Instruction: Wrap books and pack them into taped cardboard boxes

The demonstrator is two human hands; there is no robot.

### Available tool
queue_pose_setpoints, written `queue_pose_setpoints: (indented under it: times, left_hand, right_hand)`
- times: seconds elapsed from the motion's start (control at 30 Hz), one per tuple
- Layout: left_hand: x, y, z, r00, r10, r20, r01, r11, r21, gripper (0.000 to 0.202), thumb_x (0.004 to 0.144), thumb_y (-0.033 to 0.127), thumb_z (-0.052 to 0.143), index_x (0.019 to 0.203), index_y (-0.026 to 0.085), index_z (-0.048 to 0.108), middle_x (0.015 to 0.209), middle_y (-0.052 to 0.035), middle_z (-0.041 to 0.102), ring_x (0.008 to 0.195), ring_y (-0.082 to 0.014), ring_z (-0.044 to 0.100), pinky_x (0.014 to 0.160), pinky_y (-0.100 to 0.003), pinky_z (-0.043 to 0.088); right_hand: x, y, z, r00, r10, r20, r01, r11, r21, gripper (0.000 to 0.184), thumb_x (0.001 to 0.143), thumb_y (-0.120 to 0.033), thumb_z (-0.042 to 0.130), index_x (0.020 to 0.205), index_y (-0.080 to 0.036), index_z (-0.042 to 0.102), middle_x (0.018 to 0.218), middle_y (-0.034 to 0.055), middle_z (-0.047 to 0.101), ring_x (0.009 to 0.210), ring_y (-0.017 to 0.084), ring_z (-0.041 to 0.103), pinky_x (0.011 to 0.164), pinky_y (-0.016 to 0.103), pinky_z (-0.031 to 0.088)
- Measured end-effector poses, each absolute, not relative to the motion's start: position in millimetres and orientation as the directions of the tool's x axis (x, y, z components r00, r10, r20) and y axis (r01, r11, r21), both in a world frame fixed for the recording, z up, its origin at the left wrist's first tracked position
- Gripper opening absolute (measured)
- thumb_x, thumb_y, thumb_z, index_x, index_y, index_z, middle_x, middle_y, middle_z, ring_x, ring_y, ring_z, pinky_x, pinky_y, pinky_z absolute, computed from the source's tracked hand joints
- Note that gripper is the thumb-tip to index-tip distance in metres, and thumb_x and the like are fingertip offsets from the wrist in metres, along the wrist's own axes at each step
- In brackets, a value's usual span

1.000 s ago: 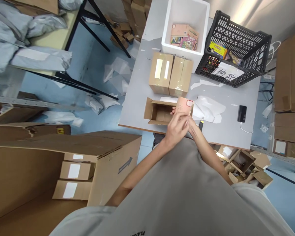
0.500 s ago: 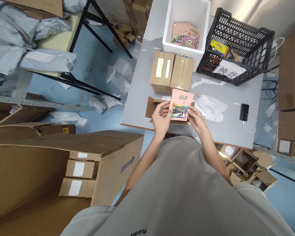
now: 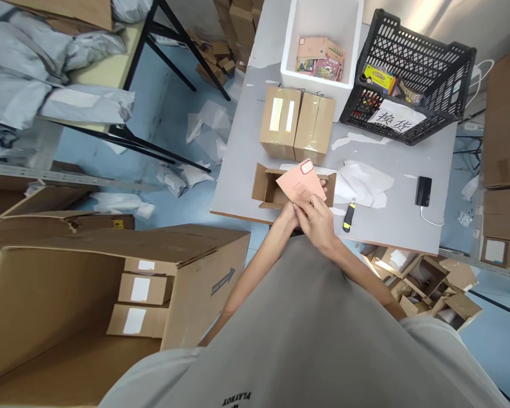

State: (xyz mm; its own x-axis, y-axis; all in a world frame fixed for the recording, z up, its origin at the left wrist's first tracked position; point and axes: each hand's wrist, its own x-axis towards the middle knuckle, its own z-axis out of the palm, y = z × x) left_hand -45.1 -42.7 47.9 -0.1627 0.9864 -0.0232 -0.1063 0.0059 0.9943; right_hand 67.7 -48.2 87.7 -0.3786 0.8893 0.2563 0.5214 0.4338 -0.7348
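A thin pink booklet (image 3: 301,182), printed with small text and a red-bordered label, is held tilted above an open cardboard box (image 3: 261,184). My left hand (image 3: 289,215) supports it from beneath. Most of that hand is hidden, but fingertips show past the booklet's right edge. Crossing over the left wrist, my right hand (image 3: 318,224) has its fingers closed at the booklet's lower edge. The box below stands at the table's near edge with its flaps spread. To the right lies a black and yellow utility knife (image 3: 349,217).
Two taped cartons (image 3: 297,124) stand behind the open box. Farther back are a white foam box (image 3: 347,85) of pink booklets and a black crate (image 3: 408,85). White paper (image 3: 365,181) and a phone (image 3: 423,191) lie at right. A large carton (image 3: 212,272) stands at left.
The booklet has turned from its picture side to its text side and tilted. My right hand has moved left across my left wrist. The knife has come into view.
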Motion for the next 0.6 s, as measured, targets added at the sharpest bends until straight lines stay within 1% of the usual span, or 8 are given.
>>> queue_pose_setpoints:
  times: [0.1,0.17,0.2,0.27,0.33,0.43,0.53,0.6]
  left_hand:
    - [-43.0,-29.6,43.6,-0.146,0.984,-0.103,-0.19,0.074,0.979,0.043,0.097,0.064,0.072,0.111,0.025,0.082,0.11,-0.0123,0.084,0.122,-0.0345,0.081,0.102,-0.055,0.071]
    - [-47.4,-20.2,37.2,-0.116,0.973,-0.198,-0.281,0.159,0.946,0.051,0.096,0.069,0.07,0.11,0.022,0.082,0.109,-0.0143,0.085,0.12,-0.0346,0.082,0.102,-0.056,0.07]
    - [-51.9,-17.7,33.6,-0.105,0.961,-0.257,-0.334,0.21,0.919,0.052,0.093,0.069,0.075,0.11,0.02,0.081,0.11,-0.0147,0.085,0.117,-0.0338,0.083,0.101,-0.055,0.07]
    - [-63.8,-17.6,27.5,-0.107,0.928,-0.358,-0.417,0.285,0.863,0.056,0.08,0.064,0.091,0.114,0.02,0.08,0.111,-0.0135,0.086,0.11,-0.0302,0.084,0.101,-0.051,0.069]
    - [-75.9,-21.8,25.2,-0.166,0.913,-0.374,-0.422,0.277,0.864,0.063,0.07,0.059,0.101,0.115,0.021,0.08,0.111,-0.0109,0.085,0.105,-0.0264,0.084,0.1,-0.047,0.069]
    - [-87.3,-29.1,32.7,-0.272,0.931,-0.243,-0.284,0.164,0.945,0.056,0.068,0.057,0.105,0.102,0.02,0.081,0.106,-0.0087,0.085,0.102,-0.0256,0.082,0.101,-0.046,0.068]
    - [-89.8,-33.4,50.0,-0.313,0.949,-0.022,-0.122,-0.017,0.992,0.041,0.079,0.057,0.1,0.086,0.022,0.08,0.1,-0.0077,0.083,0.11,-0.0285,0.083,0.108,-0.05,0.066]
    - [-89.1,-35.4,62.1,-0.316,0.944,0.097,-0.057,-0.121,0.991,0.04,0.088,0.057,0.094,0.078,0.023,0.077,0.098,-0.0082,0.082,0.121,-0.0312,0.082,0.112,-0.052,0.065]
  right_hand:
    - [73.9,-45.6,89.7,-0.337,0.915,0.221,0.486,0.37,-0.792,0.029,0.116,-0.039,0.06,0.117,-0.029,0.087,0.099,0.0083,0.072,0.094,0.025,0.071,0.09,0.039,0.064]
    - [81.0,-42.2,94.5,-0.282,0.943,0.178,0.425,0.289,-0.858,0.029,0.114,-0.043,0.063,0.118,-0.028,0.088,0.099,0.0073,0.073,0.088,0.023,0.07,0.084,0.037,0.063]
    - [85.5,-39.6,96.8,-0.248,0.956,0.157,0.397,0.248,-0.884,0.029,0.113,-0.045,0.065,0.119,-0.028,0.088,0.1,0.0069,0.073,0.086,0.022,0.069,0.082,0.037,0.063]
    - [96.5,-32.0,98.9,-0.17,0.977,0.131,0.36,0.185,-0.914,0.03,0.111,-0.05,0.068,0.121,-0.029,0.088,0.101,0.0065,0.074,0.086,0.022,0.069,0.081,0.036,0.063]
    - [108.8,-22.0,96.1,-0.098,0.987,0.125,0.344,0.151,-0.927,0.032,0.11,-0.053,0.069,0.12,-0.029,0.088,0.103,0.0071,0.077,0.091,0.023,0.071,0.086,0.038,0.064]
    - [124.4,-8.9,86.0,-0.05,0.987,0.156,0.333,0.163,-0.929,0.033,0.108,-0.056,0.071,0.115,-0.03,0.089,0.111,0.0091,0.082,0.104,0.028,0.074,0.099,0.045,0.065]
    - [131.6,-6.6,78.3,-0.066,0.976,0.208,0.302,0.219,-0.928,0.028,0.108,-0.052,0.071,0.113,-0.032,0.09,0.121,0.0101,0.085,0.118,0.031,0.077,0.114,0.053,0.06]
    - [132.6,-11.0,76.8,-0.089,0.968,0.234,0.274,0.25,-0.929,0.025,0.11,-0.047,0.069,0.112,-0.033,0.09,0.128,0.0093,0.086,0.124,0.031,0.078,0.119,0.055,0.059]
